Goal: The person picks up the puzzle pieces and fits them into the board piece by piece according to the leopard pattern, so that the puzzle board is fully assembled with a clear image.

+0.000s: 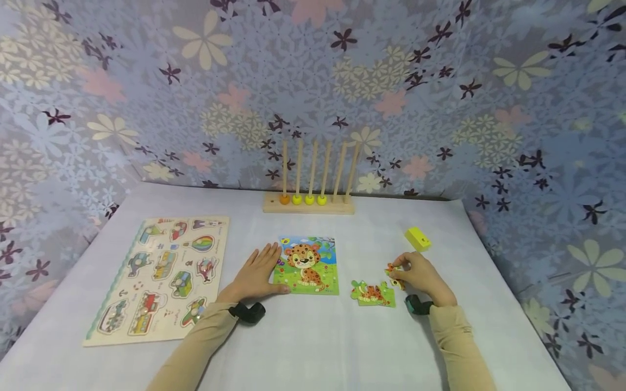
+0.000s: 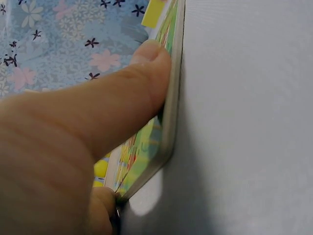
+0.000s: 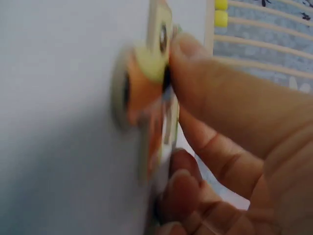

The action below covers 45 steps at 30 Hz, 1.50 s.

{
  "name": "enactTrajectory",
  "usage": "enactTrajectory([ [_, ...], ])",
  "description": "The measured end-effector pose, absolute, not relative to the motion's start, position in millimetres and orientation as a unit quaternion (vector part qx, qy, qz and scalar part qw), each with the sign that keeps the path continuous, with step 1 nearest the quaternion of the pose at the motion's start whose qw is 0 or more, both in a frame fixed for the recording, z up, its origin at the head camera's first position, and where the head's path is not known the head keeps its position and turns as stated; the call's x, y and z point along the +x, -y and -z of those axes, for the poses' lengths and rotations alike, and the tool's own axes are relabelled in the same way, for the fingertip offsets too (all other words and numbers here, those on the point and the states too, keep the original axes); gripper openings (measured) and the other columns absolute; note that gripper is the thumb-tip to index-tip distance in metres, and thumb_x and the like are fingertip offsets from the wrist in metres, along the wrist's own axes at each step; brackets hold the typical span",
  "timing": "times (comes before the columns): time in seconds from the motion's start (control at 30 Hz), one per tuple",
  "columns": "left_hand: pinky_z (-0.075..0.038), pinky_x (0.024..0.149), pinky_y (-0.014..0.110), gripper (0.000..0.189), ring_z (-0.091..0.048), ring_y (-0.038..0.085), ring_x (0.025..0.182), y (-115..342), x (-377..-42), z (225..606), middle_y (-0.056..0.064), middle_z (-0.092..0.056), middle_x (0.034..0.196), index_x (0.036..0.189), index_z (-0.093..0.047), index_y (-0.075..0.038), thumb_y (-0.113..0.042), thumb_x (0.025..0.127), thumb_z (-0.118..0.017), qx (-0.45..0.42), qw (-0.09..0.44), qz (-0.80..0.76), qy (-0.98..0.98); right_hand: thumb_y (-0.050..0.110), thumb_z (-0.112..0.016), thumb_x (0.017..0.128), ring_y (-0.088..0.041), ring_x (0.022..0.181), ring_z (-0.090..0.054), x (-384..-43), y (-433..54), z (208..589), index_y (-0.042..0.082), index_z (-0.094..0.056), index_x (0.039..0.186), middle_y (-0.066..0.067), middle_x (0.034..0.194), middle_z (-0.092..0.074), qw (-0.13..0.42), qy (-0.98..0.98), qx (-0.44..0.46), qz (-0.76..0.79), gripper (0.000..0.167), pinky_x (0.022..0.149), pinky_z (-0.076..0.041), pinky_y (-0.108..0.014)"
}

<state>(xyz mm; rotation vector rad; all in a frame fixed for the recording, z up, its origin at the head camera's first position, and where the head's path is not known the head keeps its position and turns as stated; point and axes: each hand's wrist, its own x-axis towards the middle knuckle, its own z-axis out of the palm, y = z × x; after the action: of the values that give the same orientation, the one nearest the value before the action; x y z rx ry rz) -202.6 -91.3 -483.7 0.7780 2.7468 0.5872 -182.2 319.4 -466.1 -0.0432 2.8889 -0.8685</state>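
A square leopard picture board [image 1: 313, 266] lies flat in the middle of the table. My left hand [image 1: 256, 274] rests at its left side with fingers straight, the thumb [image 2: 132, 83] lying on the near edge. In my right hand [image 1: 419, 276] a puzzle piece [image 1: 393, 275] with orange spotted print is pinched between thumb and fingers. The right wrist view shows this piece [image 3: 146, 81] close up and blurred, tilted on edge. Just left of that hand sit joined puzzle pieces [image 1: 374, 294], printed with a spotted body and green grass.
A wooden board of vehicle shapes [image 1: 166, 282] lies at the left. At the back stands a wooden bead rack [image 1: 308, 209] with upright rods and several orange and yellow beads. A yellow block [image 1: 418, 239] sits beyond my right hand. Flowered fabric [image 1: 313, 92] hangs behind the table.
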Motion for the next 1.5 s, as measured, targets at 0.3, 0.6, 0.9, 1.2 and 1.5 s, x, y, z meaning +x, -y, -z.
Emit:
enactTrajectory([
  [0.3, -0.006, 0.123, 0.053, 0.104, -0.009, 0.035, 0.151, 87.6, -201.2, 487.8, 0.018, -0.01, 0.163, 0.154, -0.015, 0.001, -0.055, 0.083, -0.066, 0.269, 0.114, -0.202, -0.935, 0.024, -0.066, 0.092, -0.034, 0.094, -0.058, -220.3, -280.9, 474.1, -0.002, -0.061, 0.116, -0.025, 0.108, -0.058, 0.014, -0.956, 0.023, 0.293, 0.035, 0.078, -0.049, -0.045],
  [0.6, -0.007, 0.123, 0.053, 0.104, -0.009, 0.034, 0.151, 85.9, -200.5, 489.1, 0.017, -0.011, 0.163, 0.154, -0.014, 0.0, -0.055, 0.083, -0.066, 0.271, 0.114, -0.198, -0.935, 0.02, -0.065, 0.092, -0.021, 0.079, -0.06, -215.7, -283.6, 469.4, -0.004, -0.056, 0.112, -0.021, 0.105, -0.058, 0.059, -0.926, 0.036, 0.372, 0.032, 0.067, -0.051, -0.031],
  [0.9, -0.005, 0.124, 0.051, 0.105, -0.006, 0.032, 0.152, 90.1, -205.2, 488.9, 0.015, -0.008, 0.163, 0.155, -0.012, -0.002, -0.057, 0.083, -0.065, 0.265, 0.113, -0.185, -0.94, 0.016, -0.049, 0.101, -0.014, 0.069, -0.053, -219.5, -279.1, 449.8, -0.001, -0.049, 0.134, -0.018, 0.1, -0.058, 0.087, -0.874, 0.02, 0.478, 0.038, 0.059, -0.045, -0.026],
  [1.2, -0.006, 0.124, 0.052, 0.106, -0.008, 0.034, 0.152, 91.2, -205.8, 488.9, 0.017, -0.009, 0.163, 0.154, -0.014, 0.0, -0.057, 0.082, -0.066, 0.265, 0.112, -0.192, -0.938, 0.017, -0.052, 0.099, -0.008, 0.07, -0.063, -225.4, -259.9, 457.2, -0.005, -0.052, 0.119, -0.003, 0.09, -0.063, 0.1, -0.828, 0.044, 0.549, 0.029, 0.062, -0.055, -0.025],
  [1.5, -0.005, 0.124, 0.052, 0.105, -0.007, 0.033, 0.152, 92.3, -205.5, 488.3, 0.017, -0.009, 0.163, 0.154, -0.013, 0.0, -0.056, 0.083, -0.066, 0.263, 0.111, -0.193, -0.939, 0.013, -0.057, 0.098, -0.008, 0.07, -0.057, -227.6, -244.8, 463.8, -0.004, -0.044, 0.135, 0.0, 0.092, -0.066, 0.118, -0.81, -0.02, 0.574, 0.044, 0.061, -0.05, -0.025],
])
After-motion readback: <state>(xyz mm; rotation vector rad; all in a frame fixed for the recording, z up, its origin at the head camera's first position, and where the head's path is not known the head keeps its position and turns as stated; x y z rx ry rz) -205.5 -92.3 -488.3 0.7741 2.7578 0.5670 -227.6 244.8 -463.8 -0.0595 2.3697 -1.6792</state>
